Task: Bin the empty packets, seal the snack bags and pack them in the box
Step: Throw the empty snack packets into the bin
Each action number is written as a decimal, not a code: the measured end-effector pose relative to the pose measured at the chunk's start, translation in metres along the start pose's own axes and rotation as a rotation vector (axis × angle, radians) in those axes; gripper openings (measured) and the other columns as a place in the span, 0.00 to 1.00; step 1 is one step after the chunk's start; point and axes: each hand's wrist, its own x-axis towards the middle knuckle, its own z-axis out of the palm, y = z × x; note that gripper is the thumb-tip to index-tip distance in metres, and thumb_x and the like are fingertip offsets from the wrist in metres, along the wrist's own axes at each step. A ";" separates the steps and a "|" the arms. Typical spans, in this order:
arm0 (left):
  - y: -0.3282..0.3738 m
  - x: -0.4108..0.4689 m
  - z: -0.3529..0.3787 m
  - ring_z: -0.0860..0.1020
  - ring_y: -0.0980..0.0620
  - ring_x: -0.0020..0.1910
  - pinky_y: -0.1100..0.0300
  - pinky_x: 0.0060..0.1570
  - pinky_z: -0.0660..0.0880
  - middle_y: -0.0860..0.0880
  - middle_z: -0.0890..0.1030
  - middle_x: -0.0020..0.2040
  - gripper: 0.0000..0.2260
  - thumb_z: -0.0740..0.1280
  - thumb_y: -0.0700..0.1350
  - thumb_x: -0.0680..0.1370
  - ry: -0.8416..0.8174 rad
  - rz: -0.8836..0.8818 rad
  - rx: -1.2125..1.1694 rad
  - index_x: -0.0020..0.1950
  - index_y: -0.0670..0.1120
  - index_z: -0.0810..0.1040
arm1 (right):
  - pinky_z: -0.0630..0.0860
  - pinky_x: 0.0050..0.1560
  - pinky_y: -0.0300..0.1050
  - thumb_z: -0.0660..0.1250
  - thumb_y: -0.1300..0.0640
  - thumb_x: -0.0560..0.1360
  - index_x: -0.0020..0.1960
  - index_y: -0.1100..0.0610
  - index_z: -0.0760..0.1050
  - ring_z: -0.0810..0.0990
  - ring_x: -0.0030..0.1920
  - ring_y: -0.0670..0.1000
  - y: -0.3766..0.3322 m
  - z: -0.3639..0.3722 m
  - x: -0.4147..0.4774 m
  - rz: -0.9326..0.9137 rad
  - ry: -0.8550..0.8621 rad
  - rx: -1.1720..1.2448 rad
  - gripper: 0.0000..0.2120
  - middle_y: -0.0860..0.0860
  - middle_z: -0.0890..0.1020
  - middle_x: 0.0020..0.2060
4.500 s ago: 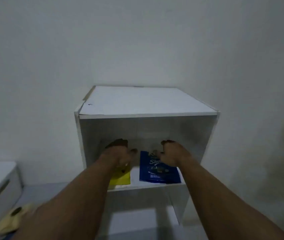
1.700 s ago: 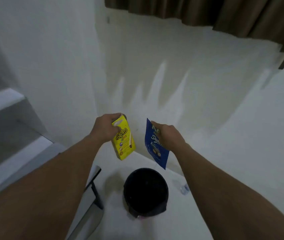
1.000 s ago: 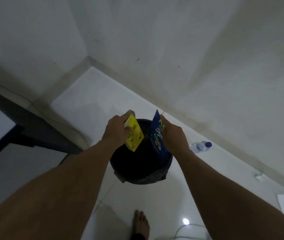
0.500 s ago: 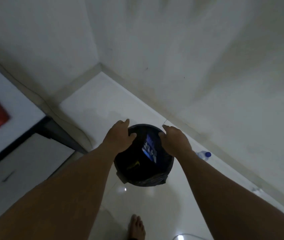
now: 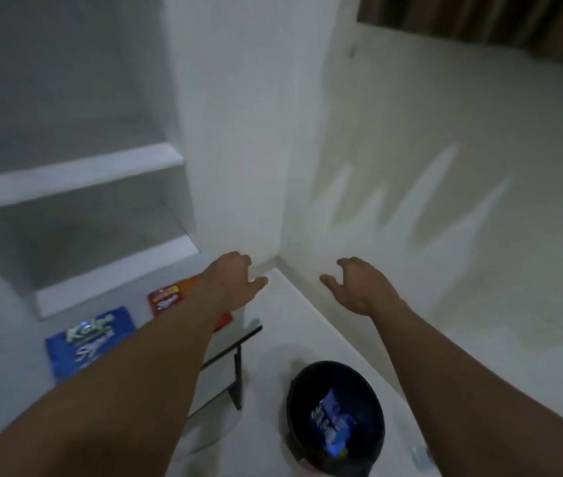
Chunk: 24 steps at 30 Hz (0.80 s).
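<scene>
- Head view: left hand (image 5: 235, 280) and right hand (image 5: 359, 287) up in the air, fingers (image 5: 242, 260) loosely spread, holding nothing.
- Blue packet (image 5: 333, 421) down inside black bin (image 5: 302, 380) on the floor.
- Blue snack bag (image 5: 90, 339) flat on counter (image 5: 8, 332), red snack bag (image 5: 166, 299) just beside, partly hidden by left forearm.
- Probably light, thin, crinkly film, slippery; contents crushable.
- Best pinched at the top edge with both hands, never squeezed mid-body; seal not readable here.
</scene>
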 end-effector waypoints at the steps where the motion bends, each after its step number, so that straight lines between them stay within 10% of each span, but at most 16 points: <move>1: -0.012 -0.011 -0.018 0.70 0.45 0.68 0.55 0.65 0.68 0.43 0.73 0.68 0.28 0.62 0.61 0.78 0.025 -0.021 0.001 0.71 0.42 0.71 | 0.68 0.69 0.52 0.56 0.39 0.81 0.74 0.62 0.64 0.70 0.70 0.58 -0.019 -0.013 -0.001 -0.028 0.012 -0.008 0.32 0.60 0.70 0.71; 24: -0.256 -0.089 -0.037 0.71 0.44 0.68 0.52 0.66 0.68 0.42 0.73 0.70 0.33 0.65 0.63 0.76 0.102 -0.647 -0.111 0.72 0.42 0.70 | 0.71 0.65 0.53 0.59 0.40 0.79 0.71 0.59 0.68 0.73 0.67 0.57 -0.275 0.086 0.115 -0.539 -0.265 0.002 0.29 0.57 0.74 0.68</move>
